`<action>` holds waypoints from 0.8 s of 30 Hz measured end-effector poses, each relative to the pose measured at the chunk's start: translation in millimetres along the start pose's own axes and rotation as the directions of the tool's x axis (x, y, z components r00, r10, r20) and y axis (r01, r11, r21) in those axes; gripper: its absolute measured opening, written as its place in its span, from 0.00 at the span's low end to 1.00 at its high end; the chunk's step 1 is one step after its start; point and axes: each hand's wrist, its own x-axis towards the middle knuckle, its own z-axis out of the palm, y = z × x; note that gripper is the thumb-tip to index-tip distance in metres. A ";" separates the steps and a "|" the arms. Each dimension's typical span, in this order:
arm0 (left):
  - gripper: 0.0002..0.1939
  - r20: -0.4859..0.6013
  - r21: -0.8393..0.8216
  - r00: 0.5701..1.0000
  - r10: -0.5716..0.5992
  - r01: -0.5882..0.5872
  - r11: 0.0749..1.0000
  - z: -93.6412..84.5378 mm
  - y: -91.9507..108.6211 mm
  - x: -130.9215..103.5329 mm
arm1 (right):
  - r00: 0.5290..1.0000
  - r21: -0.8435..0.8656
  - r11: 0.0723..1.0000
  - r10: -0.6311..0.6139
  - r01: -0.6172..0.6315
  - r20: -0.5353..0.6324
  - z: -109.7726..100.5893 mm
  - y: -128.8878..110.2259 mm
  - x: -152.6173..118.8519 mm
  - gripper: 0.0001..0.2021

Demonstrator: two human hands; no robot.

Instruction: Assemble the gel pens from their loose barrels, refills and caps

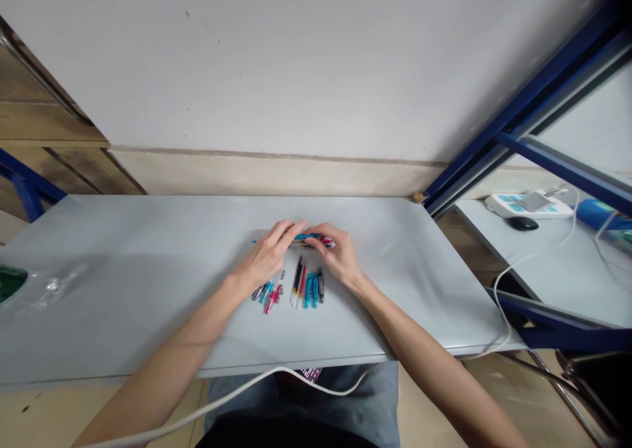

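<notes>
Both hands meet over a small group of pens near the middle of the grey table [162, 270]. My left hand [271, 250] has its fingers closed on a blue pen [302, 236], whose thin end shows at the left. At the pens' right end, my right hand [336, 250] is curled with thumb and fingers round them; which one it grips is hidden. Below lie black and red refills [299, 278], blue pen barrels [311, 290] and a dark barrel [320, 286]. Pink and blue clear pen parts [269, 293] lie under my left wrist.
A green object in clear plastic [14, 283] is at the far left. On the right, past a blue metal frame [503, 118], a second table [557, 263] bears a black mouse [523, 223] and a white device [528, 204]. A white cable [501, 296] hangs there.
</notes>
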 end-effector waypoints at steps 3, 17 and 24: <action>0.29 -0.057 0.054 0.998 0.013 -0.010 0.998 -0.4 -3.8 0.9 | 1.000 -0.001 1.000 0.012 -0.012 0.008 -1.9 -0.8 2.5 0.06; 0.14 -0.088 0.162 0.996 0.019 -0.004 0.987 -6.7 -5.8 3.1 | 0.988 0.071 0.985 0.156 -0.155 -0.013 0.6 6.2 1.1 0.07; 0.14 -0.067 0.041 0.996 0.057 -0.055 0.998 -4.3 -5.4 5.7 | 0.979 0.112 0.973 0.204 -0.203 0.002 -0.7 2.1 2.7 0.13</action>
